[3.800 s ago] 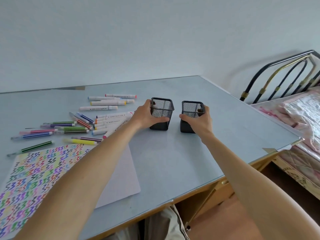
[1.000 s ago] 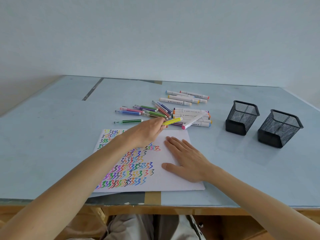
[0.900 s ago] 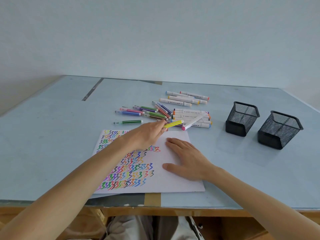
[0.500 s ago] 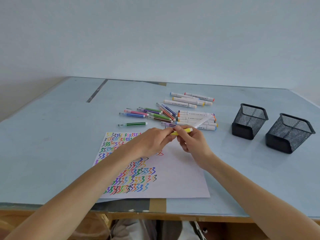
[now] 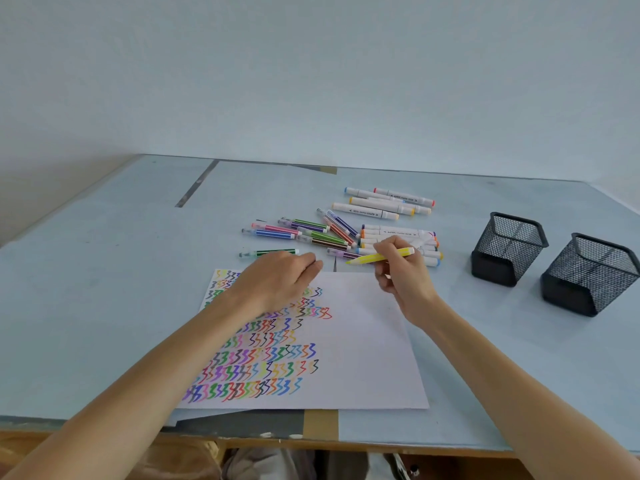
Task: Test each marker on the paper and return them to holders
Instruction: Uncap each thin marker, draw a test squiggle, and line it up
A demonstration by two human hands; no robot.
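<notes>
My right hand point(image 5: 403, 275) grips a yellow marker point(image 5: 377, 258) above the top edge of the white paper point(image 5: 363, 341), its pointed tip aimed left. My left hand point(image 5: 277, 280) rests on the paper's upper left with its fingers curled; whatever is inside them is hidden. Coloured zigzag marks point(image 5: 263, 358) fill the paper's left half. Beyond the paper lie several thin striped markers point(image 5: 304, 233) and several thick white markers point(image 5: 388, 204). At the right stand two black mesh holders, the left one point(image 5: 509, 247) and the right one point(image 5: 588, 275), with no markers showing in either.
A single green marker point(image 5: 268, 252) lies just beyond my left hand. The pale blue table point(image 5: 104, 271) runs to a wall at the back. Its front edge has a strip of brown tape point(image 5: 320, 422) below the paper.
Half a second ago both hands held the yellow marker together. They have pulled apart: my right hand keeps the marker, and my left hand has moved left onto the paper.
</notes>
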